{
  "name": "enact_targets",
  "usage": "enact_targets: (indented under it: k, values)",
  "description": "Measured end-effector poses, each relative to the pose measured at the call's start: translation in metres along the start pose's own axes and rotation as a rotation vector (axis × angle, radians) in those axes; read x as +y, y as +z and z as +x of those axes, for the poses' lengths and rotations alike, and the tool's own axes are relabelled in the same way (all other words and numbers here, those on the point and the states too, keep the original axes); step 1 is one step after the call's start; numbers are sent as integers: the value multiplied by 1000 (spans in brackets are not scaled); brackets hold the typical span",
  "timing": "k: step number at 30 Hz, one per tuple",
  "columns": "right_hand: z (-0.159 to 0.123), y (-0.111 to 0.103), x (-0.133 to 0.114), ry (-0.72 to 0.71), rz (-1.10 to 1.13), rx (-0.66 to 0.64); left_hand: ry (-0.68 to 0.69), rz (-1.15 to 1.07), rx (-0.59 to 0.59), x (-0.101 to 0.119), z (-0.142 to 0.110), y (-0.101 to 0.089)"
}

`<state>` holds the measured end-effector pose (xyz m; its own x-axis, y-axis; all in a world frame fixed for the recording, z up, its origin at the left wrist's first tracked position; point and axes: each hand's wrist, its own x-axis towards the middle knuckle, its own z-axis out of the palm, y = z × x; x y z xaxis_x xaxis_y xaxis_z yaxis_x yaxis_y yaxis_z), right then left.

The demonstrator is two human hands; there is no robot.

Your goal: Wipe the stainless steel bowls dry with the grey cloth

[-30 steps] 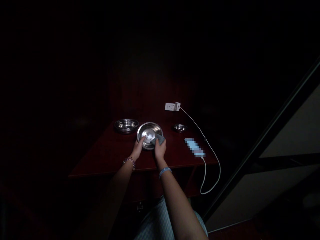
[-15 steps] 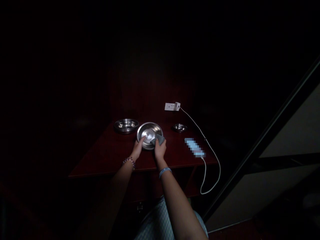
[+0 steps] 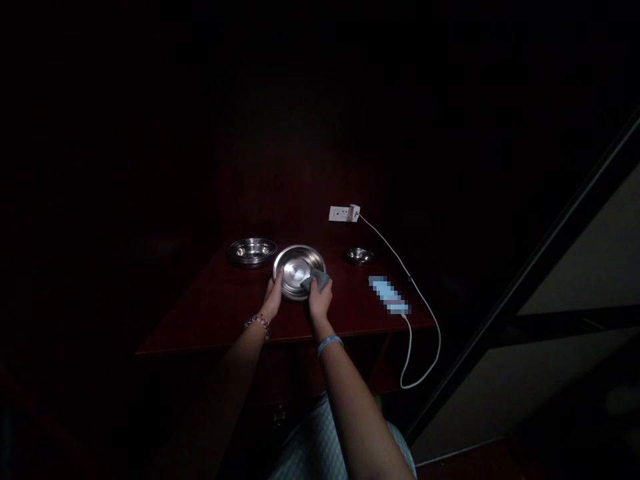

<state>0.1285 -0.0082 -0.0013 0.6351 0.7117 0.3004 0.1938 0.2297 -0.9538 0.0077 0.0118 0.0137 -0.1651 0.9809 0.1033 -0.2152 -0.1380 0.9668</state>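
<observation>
A shiny steel bowl [image 3: 296, 267] is tilted toward me above the dark red table [image 3: 200, 320]. My left hand [image 3: 273, 297] grips its left rim, thumb along the edge and the other fingers hidden behind. In my right hand [image 3: 320, 300] a grey cloth [image 3: 319, 279] is pinched against the bowl's lower right rim. Whether the bowl's base touches the table cannot be seen. To its left sits a stack of steel bowls [image 3: 252, 253], and a small steel bowl [image 3: 359, 256] stands to the right.
A blurred-out phone-like device [image 3: 389, 295] lies on the table's right side. Its white cable [image 3: 440, 333] loops past the table edge up to a charger [image 3: 354, 213] in the wall socket [image 3: 338, 213]. Much of the surroundings is dark.
My left thumb has moved from the inside of the bowl back to its left rim. The right hand and cloth stay almost in place.
</observation>
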Motion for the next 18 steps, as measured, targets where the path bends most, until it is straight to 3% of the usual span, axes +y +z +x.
enact_targets:
  k: [18]
  values:
    - [0, 0, -1, -6, 13, 22, 71, -82, -109, 4, -5, 5]
